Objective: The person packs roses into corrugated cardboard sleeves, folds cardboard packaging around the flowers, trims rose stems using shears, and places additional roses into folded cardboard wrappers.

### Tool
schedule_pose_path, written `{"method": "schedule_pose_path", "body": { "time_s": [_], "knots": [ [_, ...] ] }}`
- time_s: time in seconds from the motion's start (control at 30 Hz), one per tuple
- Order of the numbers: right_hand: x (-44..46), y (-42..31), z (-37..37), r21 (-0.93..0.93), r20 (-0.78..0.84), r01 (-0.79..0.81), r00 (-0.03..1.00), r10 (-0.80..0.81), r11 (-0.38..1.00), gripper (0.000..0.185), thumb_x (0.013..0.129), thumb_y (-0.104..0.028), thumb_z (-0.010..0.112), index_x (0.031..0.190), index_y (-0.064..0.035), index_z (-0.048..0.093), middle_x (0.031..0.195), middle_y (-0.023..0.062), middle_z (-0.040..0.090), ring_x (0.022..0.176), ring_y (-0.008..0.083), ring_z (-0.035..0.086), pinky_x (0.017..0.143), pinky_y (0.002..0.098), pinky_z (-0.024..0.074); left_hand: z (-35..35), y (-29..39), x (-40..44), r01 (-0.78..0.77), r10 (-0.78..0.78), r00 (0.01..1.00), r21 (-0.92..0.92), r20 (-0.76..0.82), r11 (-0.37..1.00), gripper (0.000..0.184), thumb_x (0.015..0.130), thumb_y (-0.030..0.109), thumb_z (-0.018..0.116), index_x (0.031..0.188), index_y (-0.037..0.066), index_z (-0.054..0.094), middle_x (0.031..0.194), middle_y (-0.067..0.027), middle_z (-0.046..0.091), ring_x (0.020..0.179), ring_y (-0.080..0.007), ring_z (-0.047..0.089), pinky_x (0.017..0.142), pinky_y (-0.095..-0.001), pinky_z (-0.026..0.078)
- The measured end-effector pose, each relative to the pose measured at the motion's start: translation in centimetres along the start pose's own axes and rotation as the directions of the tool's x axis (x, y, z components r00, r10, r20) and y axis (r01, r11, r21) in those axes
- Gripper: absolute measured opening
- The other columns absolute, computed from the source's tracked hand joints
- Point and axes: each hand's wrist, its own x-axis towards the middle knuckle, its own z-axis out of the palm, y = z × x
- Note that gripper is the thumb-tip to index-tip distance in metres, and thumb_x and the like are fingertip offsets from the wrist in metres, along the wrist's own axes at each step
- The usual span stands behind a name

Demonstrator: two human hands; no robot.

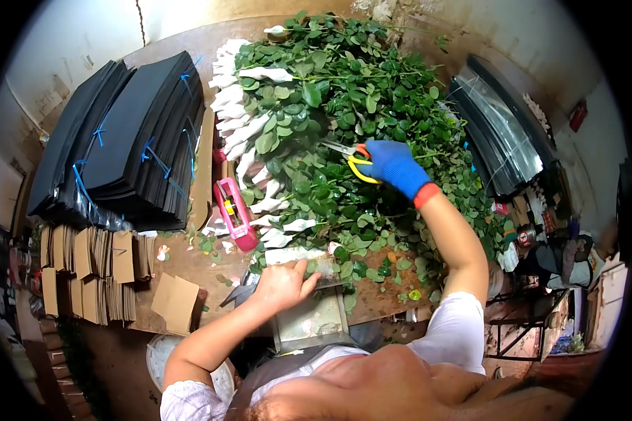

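My right hand, in a blue knit glove with a red cuff, is closed around the handles of scissors. The scissors have yellow and orange grips, and their blades point left over a heap of leafy green stems. White sleeved flower heads line the left side of the heap. My bare left hand is near the table's front edge, beside a metal-edged board. Its thumb and a finger stand apart with nothing visible between them; the other fingers are partly hidden.
A pink tape dispenser stands left of the stems. Tied stacks of black sheets rise at the left, above bundled cardboard pieces. Clear-wrapped dark sheets stand at the right. A loose cardboard piece lies at the front edge.
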Motion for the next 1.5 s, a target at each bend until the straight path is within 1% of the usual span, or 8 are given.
{"method": "schedule_pose_path", "body": {
  "time_s": [0.47,0.67,0.8,0.97,1.07,1.2,1.27,1.5],
  "knots": [
    [16.7,15.2,-13.9,-0.435,-0.821,-0.445,0.554,-0.141,0.783,0.007,0.084,-0.025,0.067,0.088,-0.0236,0.073,0.080,0.0051,0.070,0.075,0.0273,0.069,0.056,0.0442,0.0479,0.3,-0.2,-0.1,-0.071,0.071,0.996,-0.002,0.048,0.997,0.033,0.095,0.036,0.063,0.081,0.005,0.060,0.063,-0.0142,0.065,0.050,-0.0348,0.063,0.044,-0.0446,0.051],
    [29.0,8.7,-15.2,-0.507,-0.778,-0.693,0.624,0.075,0.513,0.017,0.092,-0.019,0.062,0.091,-0.0220,0.078,0.087,-0.0032,0.073,0.080,0.0171,0.069,0.059,0.0381,0.0436,-0.1,-0.3,0.1,0.009,0.002,0.995,-0.117,0.097,0.993,0.036,0.096,0.038,0.061,0.081,0.006,0.057,0.061,-0.0160,0.064,0.047,-0.0351,0.063,0.041,-0.0456,0.052],
    [31.7,5.3,-11.6,-0.784,-0.525,-0.487,0.851,0.007,0.385,0.020,0.096,-0.022,0.061,0.107,-0.0236,0.078,0.104,-0.0063,0.074,0.091,0.0178,0.070,0.066,0.0389,0.0449,-0.3,-0.4,0.3,0.021,-0.013,0.997,-0.115,0.076,0.993,0.036,0.096,0.038,0.062,0.080,0.005,0.056,0.061,-0.0156,0.064,0.047,-0.0347,0.063,0.041,-0.0449,0.052],
    [26.7,9.4,-12.2,-0.622,-0.558,-0.468,0.827,0.064,0.627,0.018,0.090,-0.025,0.062,0.089,-0.0296,0.080,0.091,-0.0024,0.076,0.081,0.0196,0.072,0.060,0.0374,0.0474,-0.4,-0.5,0.1,0.019,-0.004,0.995,-0.146,0.099,0.989,0.037,0.096,0.038,0.060,0.082,0.005,0.057,0.060,-0.0156,0.064,0.048,-0.0352,0.064,0.042,-0.0459,0.052],
    [20.8,12.3,-11.2,-0.814,-0.239,-0.113,0.959,-0.152,0.570,0.012,0.082,-0.028,0.069,0.083,-0.0273,0.080,0.091,0.0026,0.076,0.079,0.0191,0.072,0.061,0.0408,0.0503,0.3,-0.5,0.0,0.016,-0.003,0.996,-0.137,0.093,0.990,0.037,0.097,0.039,0.058,0.083,0.005,0.059,0.060,-0.0166,0.065,0.049,-0.0367,0.065,0.044,-0.0477,0.053],
    [7.2,14.5,-6.6,-0.512,-0.513,0.005,0.800,-0.310,0.859,0.026,0.083,-0.020,0.067,0.108,-0.0220,0.071,0.093,0.0080,0.072,0.085,0.0266,0.070,0.072,0.0404,0.0547,0.0,-0.3,0.0,0.027,-0.015,0.993,-0.100,0.117,0.995,0.037,0.097,0.039,0.059,0.089,0.003,0.063,0.067,-0.0192,0.066,0.053,-0.0390,0.064,0.048,-0.0484,0.053],
    [3.6,15.2,-6.1,-0.118,-0.392,-0.168,0.913,0.110,0.979,0.036,0.084,-0.032,0.069,0.117,-0.0186,0.067,0.100,0.0136,0.071,0.087,0.0333,0.069,0.076,0.0446,0.0538,0.4,-0.5,-0.1,-0.002,0.010,0.995,-0.078,0.104,0.997,0.036,0.097,0.039,0.058,0.088,0.004,0.063,0.064,-0.0179,0.066,0.051,-0.0382,0.063,0.047,-0.0483,0.052],
    [8.0,12.5,-8.2,0.691,-0.135,-0.024,0.978,0.162,0.722,0.064,0.086,-0.063,0.067,0.101,-0.0009,0.070,0.086,0.0058,0.069,0.076,0.0131,0.060,0.071,0.0312,0.0497,0.7,-0.6,0.0,-0.066,0.069,0.996,-0.043,0.060,0.997,0.035,0.098,0.038,0.058,0.085,0.005,0.063,0.060,-0.0149,0.064,0.047,-0.0368,0.061,0.044,-0.0478,0.050]
  ]
}}
